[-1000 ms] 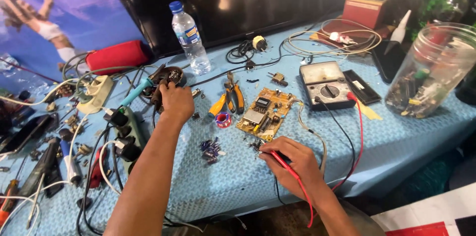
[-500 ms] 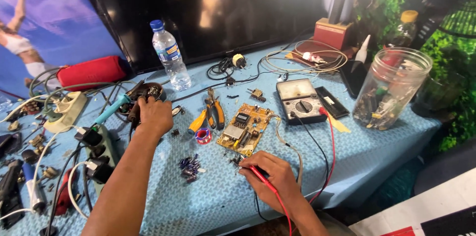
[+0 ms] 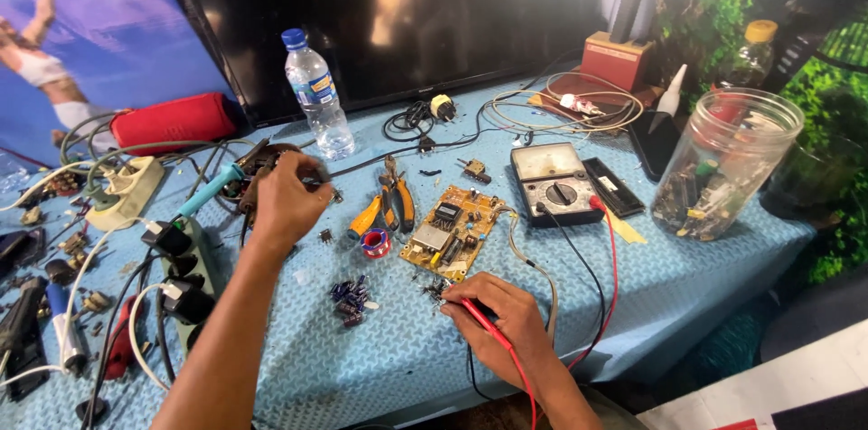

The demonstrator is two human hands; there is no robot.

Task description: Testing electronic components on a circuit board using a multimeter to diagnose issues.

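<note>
My left hand (image 3: 287, 204) rests at the soldering iron stand (image 3: 258, 168), fingers curled around something small there; what it grips is hidden. The soldering iron's teal handle (image 3: 210, 190) lies just to its left. My right hand (image 3: 500, 317) holds the red and black multimeter probes (image 3: 479, 321) against the blue cloth, just below the yellow circuit board (image 3: 452, 233). The probe leads run up to the analogue multimeter (image 3: 553, 184). Orange-handled pliers (image 3: 384, 206) and a small solder spool (image 3: 375, 243) lie between my hands.
A water bottle (image 3: 316, 95) stands at the back by a dark screen (image 3: 407, 14). A glass jar (image 3: 723, 163) of parts is at the right. A power strip (image 3: 176, 263) and plugs crowd the left. Loose capacitors (image 3: 348, 299) sit centre. A lamp base (image 3: 619, 59) is behind.
The camera view has shifted left and tilted, bringing the lamp and jar into view. Both hands stay at about the same places on the table.
</note>
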